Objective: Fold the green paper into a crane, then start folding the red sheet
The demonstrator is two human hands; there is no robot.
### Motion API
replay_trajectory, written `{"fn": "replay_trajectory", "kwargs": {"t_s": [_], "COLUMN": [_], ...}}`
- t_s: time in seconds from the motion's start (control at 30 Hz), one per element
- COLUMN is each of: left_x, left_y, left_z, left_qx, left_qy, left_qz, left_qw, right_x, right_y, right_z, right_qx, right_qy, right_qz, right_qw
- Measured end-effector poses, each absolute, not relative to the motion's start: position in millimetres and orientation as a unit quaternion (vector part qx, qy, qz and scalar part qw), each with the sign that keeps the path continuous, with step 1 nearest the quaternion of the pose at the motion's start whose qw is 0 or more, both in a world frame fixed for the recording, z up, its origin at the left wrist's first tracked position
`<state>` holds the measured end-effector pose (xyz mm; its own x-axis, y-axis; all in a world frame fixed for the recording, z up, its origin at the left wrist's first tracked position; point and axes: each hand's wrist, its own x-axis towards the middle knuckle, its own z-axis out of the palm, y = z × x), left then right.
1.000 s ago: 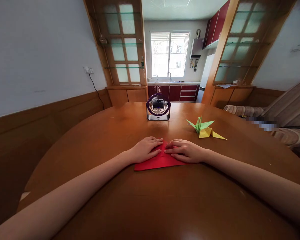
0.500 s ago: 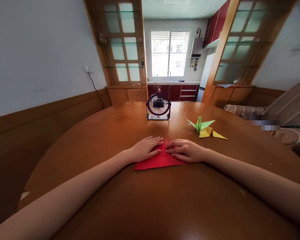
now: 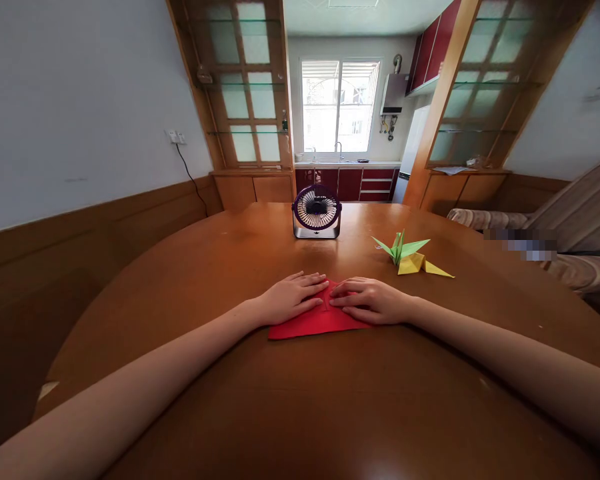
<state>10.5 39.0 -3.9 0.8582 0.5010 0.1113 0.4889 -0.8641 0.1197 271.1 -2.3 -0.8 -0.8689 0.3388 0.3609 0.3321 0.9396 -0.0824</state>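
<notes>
A folded sheet of red origami paper (image 3: 320,325) lies on the wooden table, its long straight edge toward me and its narrower end pointing away. My left hand (image 3: 291,299) rests flat on its left side, fingers stretched out. On the right side of the sheet my right hand (image 3: 373,300) lies with its fingers slightly bent, fingertips touching the paper near the middle. A short crease shows between the two hands. Much of the paper's sides is hidden beneath them.
A small purple desk fan (image 3: 317,212) stands beyond the paper on the table (image 3: 230,267). To the right sit a green origami crane (image 3: 400,248) and a yellow folded paper piece (image 3: 414,264). A striped armchair (image 3: 575,213) is beside the table's right edge.
Hardly anything differs. The fingers of my left hand have shifted very slightly on the red paper, while my right hand keeps its place.
</notes>
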Motion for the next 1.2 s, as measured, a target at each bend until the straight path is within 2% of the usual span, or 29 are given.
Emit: {"fn": "replay_trajectory", "kwargs": {"t_s": [0.4,0.77,0.97,1.2], "left_x": [11.0,5.3,3.3,-2.4], "left_y": [39.5,42.9,46.4,53.1], "left_z": [-5.4,-1.5,-1.7,-2.9], "left_qx": [0.963,0.954,0.949,0.956], "left_qy": [0.260,0.291,0.302,0.278], "left_qz": [0.062,0.029,0.051,0.080], "left_qw": [0.036,0.060,0.080,0.053], "right_x": [266.0,265.8,266.1,265.7], "right_y": [-6.6,-8.8,-8.1,-7.9], "right_z": [6.0,3.4,1.9,1.2], "right_qx": [-0.158,-0.183,-0.183,-0.181], "right_qy": [-0.980,-0.975,-0.974,-0.973], "right_qz": [-0.060,-0.001,0.007,0.010], "right_qw": [0.106,0.126,0.135,0.142]}}
